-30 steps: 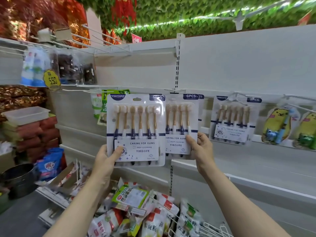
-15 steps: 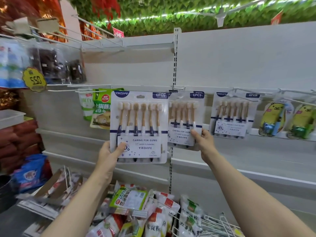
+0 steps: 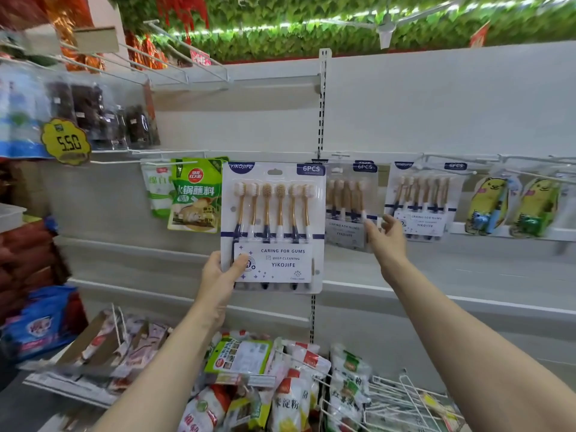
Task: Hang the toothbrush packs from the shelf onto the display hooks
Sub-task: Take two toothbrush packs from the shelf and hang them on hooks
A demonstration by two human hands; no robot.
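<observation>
Hanging was the step in hand, by my reading; the left hand [image 3: 222, 277] gripped a toothbrush pack [image 3: 271, 226] by its lower left corner, thumb across the printed front and fingers behind, and held it upright in front of the white back panel [image 3: 436, 104], its punched slot just below the horizontal hook rail [image 3: 255, 155]; whether that slot had caught any hook could not be told, and I judged that it had not; the right hand [image 3: 388, 236] was spread, fingers loose and gripping nothing, at the lower right corner of a second pack [image 3: 350, 207], which hung from the rail just right of the upright slotted post [image 3: 322, 104] and looked blurred; whether the fingertips touched it could not be told; a third pack [image 3: 422, 202] hung further right along the rail, near two yellow cartoon packs [image 3: 511, 207] toward the rail's right end; green sauce pouches [image 3: 194, 198] hung just left of the held pack; a wire basket [image 3: 411, 397] of food packets sat below, under the shelf edge; the next move seemed to call for finding a free hook, lifting the held pack until its slot met the tip, and sliding it back, with the free hand steadying the top edge so the card stayed flat.
</observation>
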